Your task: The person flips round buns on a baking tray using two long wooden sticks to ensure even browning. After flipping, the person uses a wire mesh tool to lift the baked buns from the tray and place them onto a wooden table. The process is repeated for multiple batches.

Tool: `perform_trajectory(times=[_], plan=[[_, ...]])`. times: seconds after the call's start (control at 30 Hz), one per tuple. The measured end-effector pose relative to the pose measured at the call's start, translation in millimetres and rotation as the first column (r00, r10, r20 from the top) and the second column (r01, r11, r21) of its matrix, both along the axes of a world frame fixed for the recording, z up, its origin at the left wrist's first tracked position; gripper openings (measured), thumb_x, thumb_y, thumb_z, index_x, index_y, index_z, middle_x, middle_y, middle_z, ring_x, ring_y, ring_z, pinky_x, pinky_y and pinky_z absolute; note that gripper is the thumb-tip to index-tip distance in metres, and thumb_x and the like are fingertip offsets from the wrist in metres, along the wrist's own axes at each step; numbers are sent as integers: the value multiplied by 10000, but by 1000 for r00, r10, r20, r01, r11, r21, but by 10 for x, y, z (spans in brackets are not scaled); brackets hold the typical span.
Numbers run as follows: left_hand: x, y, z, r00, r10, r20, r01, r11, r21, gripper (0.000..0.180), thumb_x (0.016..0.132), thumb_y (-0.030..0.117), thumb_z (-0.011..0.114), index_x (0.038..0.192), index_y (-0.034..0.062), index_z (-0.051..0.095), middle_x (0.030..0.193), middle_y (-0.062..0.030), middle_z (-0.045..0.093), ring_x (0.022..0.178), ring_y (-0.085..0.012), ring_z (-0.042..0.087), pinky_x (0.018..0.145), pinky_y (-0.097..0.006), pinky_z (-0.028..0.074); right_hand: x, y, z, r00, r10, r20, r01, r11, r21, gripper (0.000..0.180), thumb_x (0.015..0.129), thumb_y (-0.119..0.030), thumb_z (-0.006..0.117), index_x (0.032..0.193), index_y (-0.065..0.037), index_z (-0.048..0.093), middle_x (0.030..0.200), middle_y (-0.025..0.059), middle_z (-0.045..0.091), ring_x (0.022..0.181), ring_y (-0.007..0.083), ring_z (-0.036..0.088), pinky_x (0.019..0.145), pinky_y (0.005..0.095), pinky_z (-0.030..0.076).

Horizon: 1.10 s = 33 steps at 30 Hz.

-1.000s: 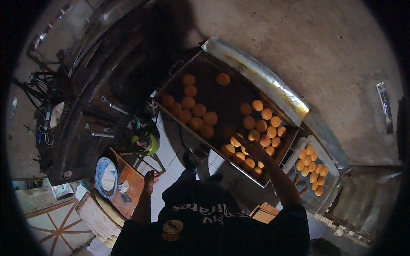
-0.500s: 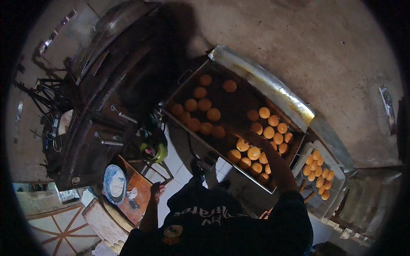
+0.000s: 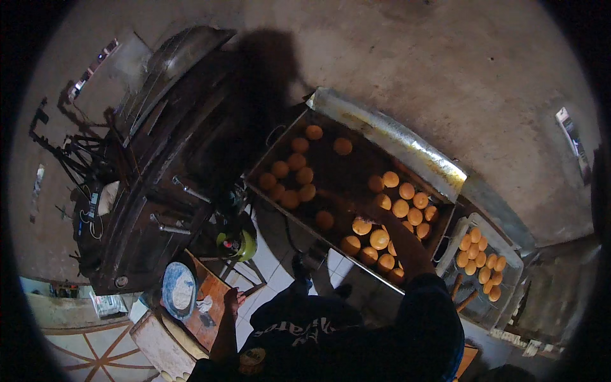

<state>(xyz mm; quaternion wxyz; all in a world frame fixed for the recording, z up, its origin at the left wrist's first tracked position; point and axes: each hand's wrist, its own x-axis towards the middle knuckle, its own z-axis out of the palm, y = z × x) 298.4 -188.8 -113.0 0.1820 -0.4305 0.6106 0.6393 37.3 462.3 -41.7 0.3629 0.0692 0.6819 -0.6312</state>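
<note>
Big rectangular frying pan (image 3: 299,137) sits centre-right, full of dark hot oil w/ round golden-orange dough balls (image 3: 380,239) floating in two clusters: one far-left, one near-right. Right arm reaches out over the near-right cluster; right hand (image 3: 347,202) is dim against the oil, seems to end among the balls, maybe w/ a thin tool, but can't tell if it's gripping or spread. Left hand (image 3: 233,297) hangs low on the left, fingers loosely curled, touching or just above the edge of a small brown wooden stool (image 3: 213,313); holds nothing I can make out. On that stool: a round white-blue plate (image 3: 179,290).

Handling, as judged: the balls look light, puffed, crisp-skinned, prob. fragile while hot and slick w/ oil, so bare fingers are a bad idea. Better to lift from underneath w/ a skimmer or stick, near the ball's middle, not pinch the sides. Oil will splash if one drops back.

Right of the pan, a wire draining tray (image 3: 503,254) already carries more fried balls, just beside the pan's right end. Green-yellow gas bottle (image 3: 238,244) stands near the pan's left near corner. Dark metal oven-like cabinet (image 3: 149,210) to the left. Pale tiled floor (image 3: 267,267) below.
</note>
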Motion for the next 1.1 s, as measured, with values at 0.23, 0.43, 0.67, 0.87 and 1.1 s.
perform_trajectory(times=[0.23, 0.43, 0.67, 0.87, 1.1], plan=[[3, 28, 70, 1000, 2, 14, -2, 1000, 11, 426, 950, 391, 578, 1283, 126, 577, 1130, -141, 686, 859, -247, 687, 726, -379, 541, 307, 375, -275, 975, -34, 221, 109, 934, -339, 280, 1059, -264, 504, 1273, -93, 566, 814, -35, 556, 569, 63, 455, 462, 220, 357], [168, 268, 124, 991, -114, -63, 115, 993, 11, 428, 981, 248, 559, 1345, 26, 527, 1133, -149, 675, 729, -171, 646, 580, -233, 494, 704, 94, -190, 911, -27, -412, 120, 972, 200, 299, 1028, -316, 564, 1146, -53, 644, 827, -5, 588, 645, 92, 507, 532, 265, 412], [-168, 258, 24, 890, -158, -428, 243, 958, 151, 355, 1024, 274, 548, 1273, 30, 616, 1159, -118, 676, 866, -155, 654, 654, -277, 514, 1014, -351, 332, 801, -275, -531, 338, 941, 22, 382, 1002, -417, 606, 1112, -54, 647, 771, 21, 614, 649, 126, 557, 564, 305, 447], [-973, 1488, 1344, 632, -487, -603, 236, 862, -449, 353, 1031, 304, 567, 1259, 40, 627, 1118, -91, 685, 974, -151, 659, 771, -322, 554, 1303, -549, 1907, 817, -576, -42, 537, 785, -308, 412, 981, -416, 659, 1187, -63, 600, 688, -3, 538, 447, 68, 403, 389, 238, 298], [-205, 1454, 1623, 827, -217, -518, 68, 954, -291, 309, 1032, 269, 574, 1255, 56, 598, 923, -80, 660, 761, -151, 651, 625, -272, 528, 1783, -845, 2530, 699, -713, -46, 659, 668, -346, 375, 987, -379, 652, 1117, -31, 602, 669, -22, 508, 426, 46, 370, 363, 228, 258]])
